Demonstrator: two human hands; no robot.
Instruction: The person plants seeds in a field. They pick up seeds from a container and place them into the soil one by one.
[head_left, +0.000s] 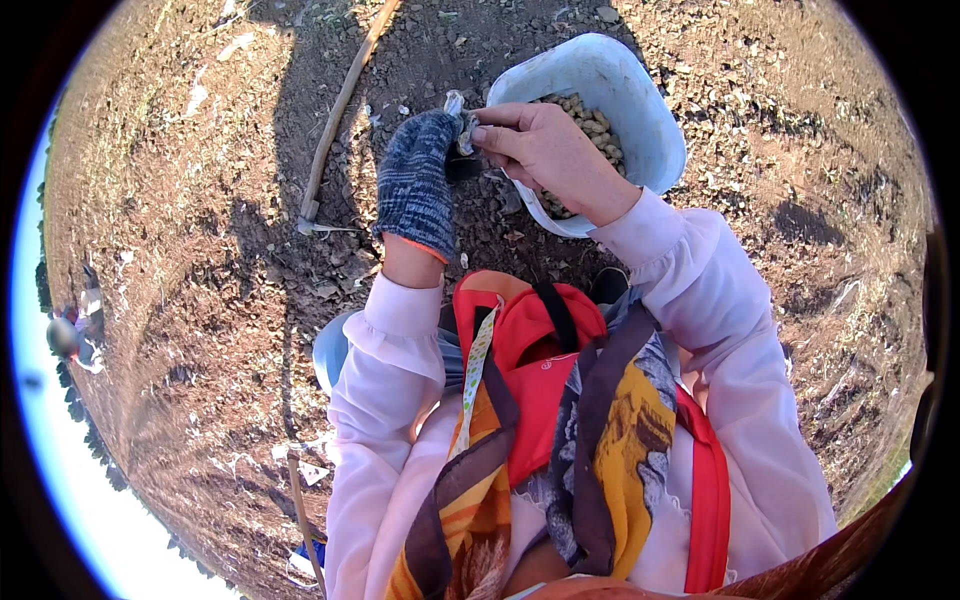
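My left hand (415, 176) wears a grey knit glove with an orange cuff edge. Its fingertips meet those of my bare right hand (541, 150) just left of a white plastic bucket (654, 135). Between them is a crumpled pale scrap (466, 135), perhaps plastic film, pinched by the right thumb and fingers. The gloved fingers curl against it, though their grip is partly hidden. Unshelled peanuts (596, 127) lie in the bucket, partly covered by my right hand and wrist.
A hoe with a wooden handle (337, 112) lies on the dry soil to the left. Another wooden handle (302, 510) is at lower left. Pale scraps (196, 94) litter the ground. Far left, a person (75, 334) is low to the ground. A patterned scarf (630, 442) hangs before me.
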